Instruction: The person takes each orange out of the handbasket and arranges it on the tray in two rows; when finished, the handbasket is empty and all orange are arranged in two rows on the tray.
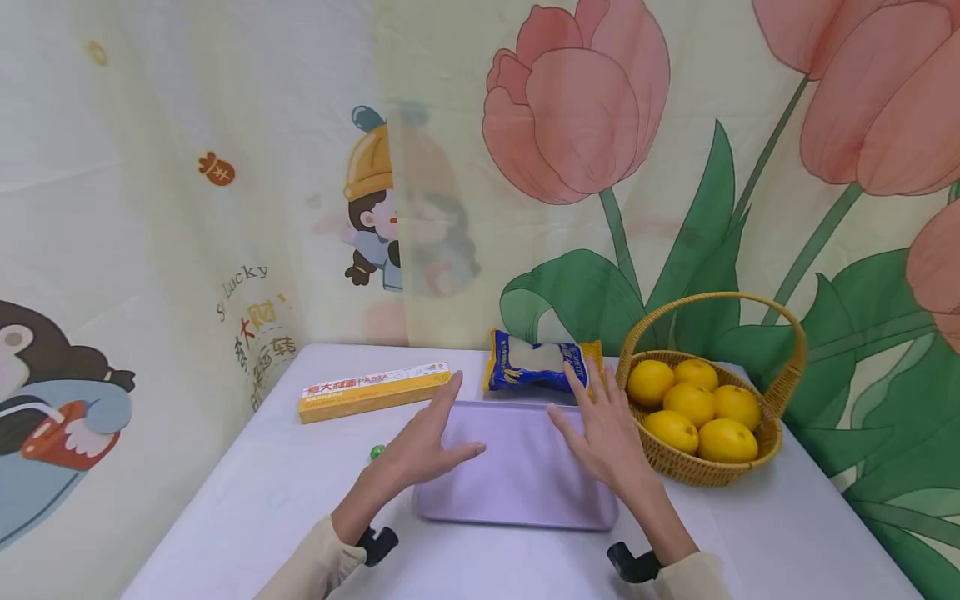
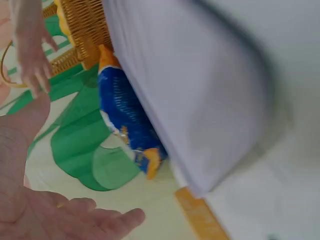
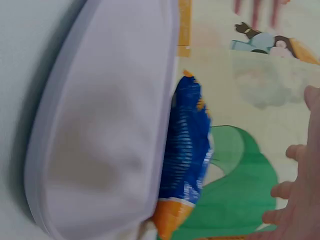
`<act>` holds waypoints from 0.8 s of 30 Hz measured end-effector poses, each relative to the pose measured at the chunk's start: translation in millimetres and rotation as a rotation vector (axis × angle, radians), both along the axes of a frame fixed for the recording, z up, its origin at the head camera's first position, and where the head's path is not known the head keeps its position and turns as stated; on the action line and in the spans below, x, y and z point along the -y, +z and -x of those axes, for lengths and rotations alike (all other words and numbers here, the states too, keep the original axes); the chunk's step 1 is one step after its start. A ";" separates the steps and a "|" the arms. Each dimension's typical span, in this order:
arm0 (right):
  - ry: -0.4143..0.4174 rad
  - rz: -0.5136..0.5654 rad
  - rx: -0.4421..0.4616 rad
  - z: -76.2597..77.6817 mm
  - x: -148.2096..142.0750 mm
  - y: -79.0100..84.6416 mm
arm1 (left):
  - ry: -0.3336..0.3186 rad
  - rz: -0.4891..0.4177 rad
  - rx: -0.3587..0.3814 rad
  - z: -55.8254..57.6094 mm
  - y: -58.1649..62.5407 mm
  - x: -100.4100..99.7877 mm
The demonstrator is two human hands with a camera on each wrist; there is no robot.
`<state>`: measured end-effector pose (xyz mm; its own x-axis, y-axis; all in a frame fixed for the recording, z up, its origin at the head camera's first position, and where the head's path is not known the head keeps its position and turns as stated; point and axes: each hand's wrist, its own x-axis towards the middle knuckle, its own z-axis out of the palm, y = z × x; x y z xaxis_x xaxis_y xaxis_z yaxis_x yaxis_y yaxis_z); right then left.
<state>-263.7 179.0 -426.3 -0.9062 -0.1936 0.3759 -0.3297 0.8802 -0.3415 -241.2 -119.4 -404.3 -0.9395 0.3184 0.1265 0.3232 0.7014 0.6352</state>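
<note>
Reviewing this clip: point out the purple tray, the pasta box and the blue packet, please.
Purple tray (image 1: 521,467): head view, on its bare inner floor.
Pasta box (image 1: 375,397): head view, on its long yellow side.
Blue packet (image 1: 531,357): head view, on its pale middle panel.

Room above tray (image 1: 517,475), basket (image 1: 686,472) at right

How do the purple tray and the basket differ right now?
The tray is pale purple and smooth; the basket is tan and woven. The tray is flat and rectangular, the basket rounded, with an arched handle. The tray bears nothing visible, while the basket holds yellow fruit. Both sit on the white table.
</note>
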 end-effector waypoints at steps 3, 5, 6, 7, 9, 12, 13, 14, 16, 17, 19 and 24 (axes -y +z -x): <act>0.034 0.021 -0.021 -7.7 -4.7 7.3 | -0.032 -0.021 0.032 -11.4 -16.3 15.8; 0.055 0.028 -0.035 -12.6 -6.8 11.4 | -0.059 -0.028 0.048 -18.5 -28.9 24.8; 0.062 0.029 -0.044 -14.7 -7.4 13.3 | -0.066 -0.028 0.054 -21.4 -35.3 28.5; 0.070 0.025 -0.059 -16.4 -7.7 14.8 | -0.069 -0.027 0.062 -23.9 -41.0 31.6; 0.092 0.038 -0.092 -19.1 -7.9 18.3 | -0.067 -0.002 0.059 -25.3 -54.5 38.0; 0.128 0.101 -0.164 -24.2 -13.6 25.4 | -0.028 -0.001 0.096 -26.7 -60.3 38.6; 0.149 0.138 -0.195 -24.9 -15.9 28.1 | -0.010 0.000 0.111 -27.1 -60.4 38.6; 0.169 0.179 -0.229 -25.2 -18.7 31.2 | 0.004 0.002 0.124 -27.5 -60.5 38.9; 0.200 0.258 -0.303 -24.0 -26.3 37.1 | 0.031 -0.017 0.156 -30.6 -55.2 38.3; 0.213 0.296 -0.333 -22.7 -31.0 40.4 | 0.034 -0.013 0.155 -30.4 -55.9 39.0; 0.221 0.347 -0.380 -19.7 -42.0 47.3 | 0.031 -0.008 0.154 -30.3 -55.5 39.9; 0.177 0.422 -0.316 -10.8 -79.3 62.9 | 0.022 0.053 0.153 -27.1 -60.6 41.8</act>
<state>-252.8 258.3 -363.4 -0.7038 -0.1067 0.7023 -0.6040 0.6103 -0.5126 -214.1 -161.2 -464.9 -0.9533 0.3000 -0.0348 0.2098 0.7408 0.6381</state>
